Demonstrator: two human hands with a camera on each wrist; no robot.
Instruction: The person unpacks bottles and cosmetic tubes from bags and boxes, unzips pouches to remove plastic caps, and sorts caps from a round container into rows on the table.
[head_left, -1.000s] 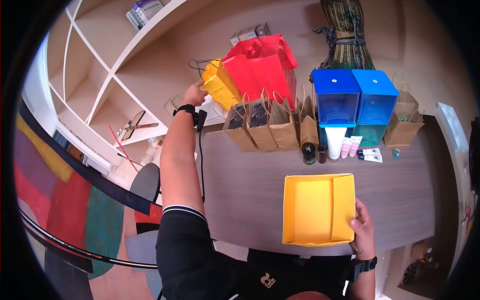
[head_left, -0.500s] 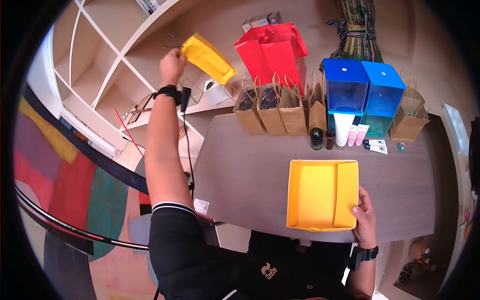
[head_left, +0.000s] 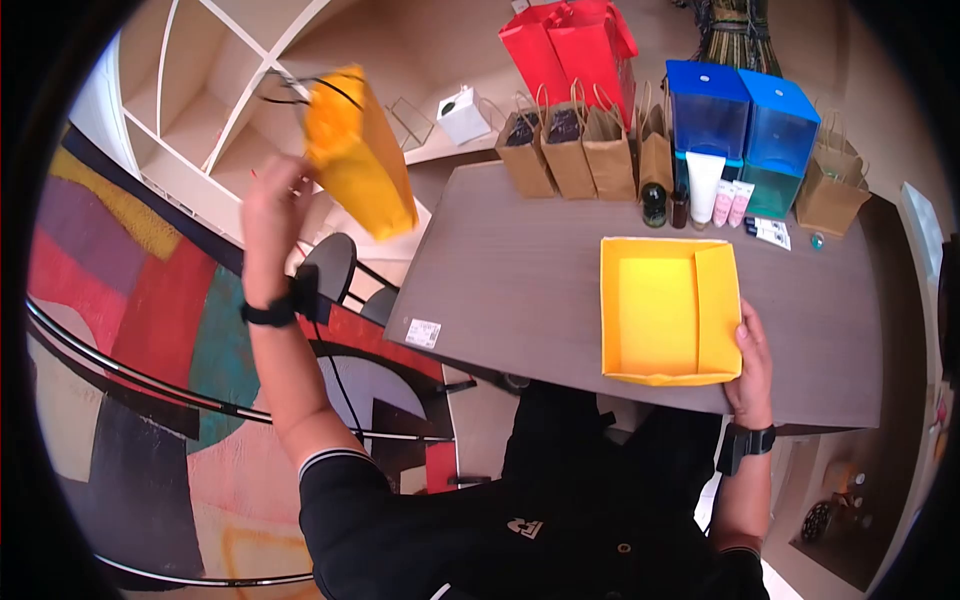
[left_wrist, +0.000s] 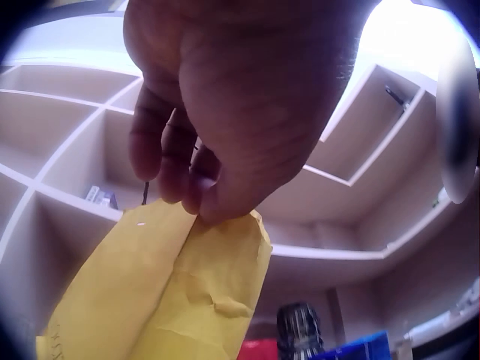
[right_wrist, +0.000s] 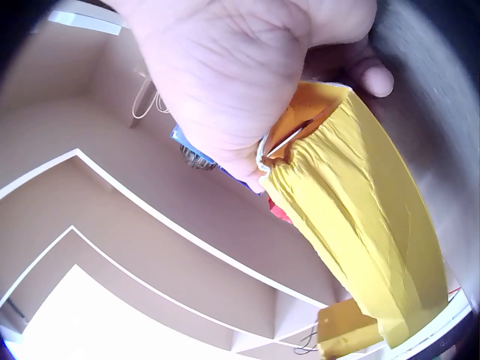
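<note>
My left hand (head_left: 277, 205) pinches the top edge of a yellow paper bag (head_left: 365, 165), which hangs tilted in the air left of the table. Dark cord handles stick out from the bag's top. In the left wrist view the thumb and fingers (left_wrist: 172, 180) meet at the creased rim of the bag (left_wrist: 180, 292). Over the table's front, my right hand (head_left: 752, 375) grips the right side of a yellow fabric box (head_left: 717, 310). Its open top faces the head camera, showing a bare inside. The right wrist view shows the box's wrinkled wall (right_wrist: 352, 210) beneath the palm.
Brown paper bags (head_left: 575, 155) line the table's (head_left: 520, 290) back, before a red bag (head_left: 575, 50). Blue-lidded clear boxes (head_left: 708, 110) stand stacked to their right. A white tube (head_left: 704, 190), pink tubes and dark bottles (head_left: 654, 205) stand before them. A stool (head_left: 335, 265) is at left.
The left hand has lifted the yellow bag away from beside the red bag and carried it left and nearer the body. The right hand still holds the yellow box over the table; the view has shifted.
</note>
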